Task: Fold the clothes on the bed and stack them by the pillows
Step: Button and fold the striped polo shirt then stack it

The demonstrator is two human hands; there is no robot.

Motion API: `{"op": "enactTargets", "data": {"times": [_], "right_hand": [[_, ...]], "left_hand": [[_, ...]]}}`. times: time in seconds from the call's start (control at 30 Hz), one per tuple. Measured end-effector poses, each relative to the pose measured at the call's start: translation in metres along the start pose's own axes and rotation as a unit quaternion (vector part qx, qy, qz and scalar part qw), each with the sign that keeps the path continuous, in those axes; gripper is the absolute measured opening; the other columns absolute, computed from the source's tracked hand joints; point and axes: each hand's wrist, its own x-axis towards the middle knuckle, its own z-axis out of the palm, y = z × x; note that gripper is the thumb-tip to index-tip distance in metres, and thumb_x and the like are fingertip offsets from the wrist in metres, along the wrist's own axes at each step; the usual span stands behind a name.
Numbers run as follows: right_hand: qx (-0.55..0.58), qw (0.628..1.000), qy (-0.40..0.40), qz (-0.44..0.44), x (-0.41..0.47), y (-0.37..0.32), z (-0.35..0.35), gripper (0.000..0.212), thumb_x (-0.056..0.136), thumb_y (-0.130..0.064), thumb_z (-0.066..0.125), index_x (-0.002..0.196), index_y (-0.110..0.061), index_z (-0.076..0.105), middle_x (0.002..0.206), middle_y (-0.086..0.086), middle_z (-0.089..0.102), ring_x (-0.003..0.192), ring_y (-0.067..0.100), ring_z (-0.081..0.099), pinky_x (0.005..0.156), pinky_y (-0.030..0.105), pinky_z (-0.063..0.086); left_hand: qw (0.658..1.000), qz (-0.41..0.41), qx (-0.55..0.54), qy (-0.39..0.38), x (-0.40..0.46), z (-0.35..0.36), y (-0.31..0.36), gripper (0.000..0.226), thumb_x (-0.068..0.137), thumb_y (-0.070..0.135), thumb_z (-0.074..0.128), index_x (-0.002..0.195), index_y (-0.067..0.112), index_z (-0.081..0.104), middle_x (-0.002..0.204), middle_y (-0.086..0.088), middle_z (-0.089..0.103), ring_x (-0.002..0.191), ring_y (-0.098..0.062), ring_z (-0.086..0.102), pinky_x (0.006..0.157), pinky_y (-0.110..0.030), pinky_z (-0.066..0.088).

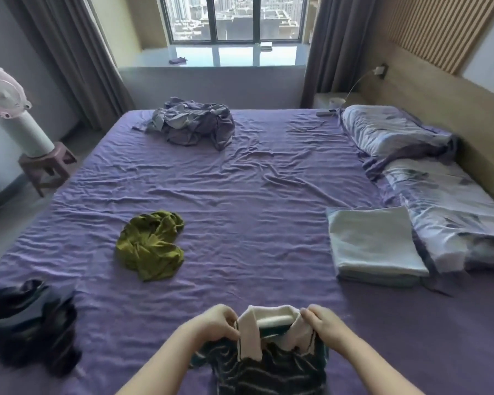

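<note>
A dark green striped shirt (268, 369) with a cream collar hangs at the bed's near edge. My left hand (214, 323) pinches its left shoulder by the collar, and my right hand (324, 323) pinches the right shoulder. An olive green garment (150, 246) lies crumpled left of centre. A dark navy garment (29, 320) is bunched at the near left. A grey-purple heap of clothes (194, 124) sits at the far side. A folded pale stack (374, 243) rests beside the pillows (394, 132).
The purple sheet (254, 195) covers a wide bed. A second patterned pillow (451, 206) lies along the wooden headboard on the right. A fan on a small stool (46, 166) stands left of the bed. A window ledge runs behind the bed.
</note>
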Motion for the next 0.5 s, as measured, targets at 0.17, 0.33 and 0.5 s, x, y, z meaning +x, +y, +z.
{"op": "enactTargets", "data": {"times": [0.17,0.33,0.5], "right_hand": [[0.006,1.000,-0.004,0.019,0.058,0.040,0.013,0.036,0.098,-0.029,0.043,0.063,-0.020,0.038,0.063,-0.007,0.046,0.060,0.005,0.042,0.060,0.020,0.035],[0.057,0.998,0.021,0.013,0.115,0.056,0.023,0.034,0.097,-0.029,0.045,0.068,-0.011,0.043,0.063,-0.004,0.050,0.065,0.013,0.046,0.062,0.028,0.035],[0.051,0.998,0.038,0.014,0.161,0.058,0.027,0.032,0.098,-0.035,0.041,0.072,-0.016,0.044,0.064,-0.004,0.054,0.064,0.014,0.051,0.060,0.030,0.038]], "left_hand": [[0.998,-0.043,-0.009,0.053,0.062,0.019,-0.017,0.019,0.081,0.022,0.061,0.063,0.026,0.054,0.061,0.015,0.053,0.065,-0.004,0.050,0.062,-0.019,0.037],[0.990,-0.036,-0.001,0.135,0.105,0.019,-0.021,0.011,0.093,0.027,0.049,0.082,0.022,0.049,0.085,0.003,0.061,0.084,-0.016,0.056,0.072,-0.029,0.041],[0.977,-0.011,0.008,0.211,0.137,0.004,-0.025,0.013,0.096,0.032,0.046,0.094,0.022,0.054,0.091,0.004,0.067,0.084,-0.016,0.061,0.077,-0.039,0.050]]}}
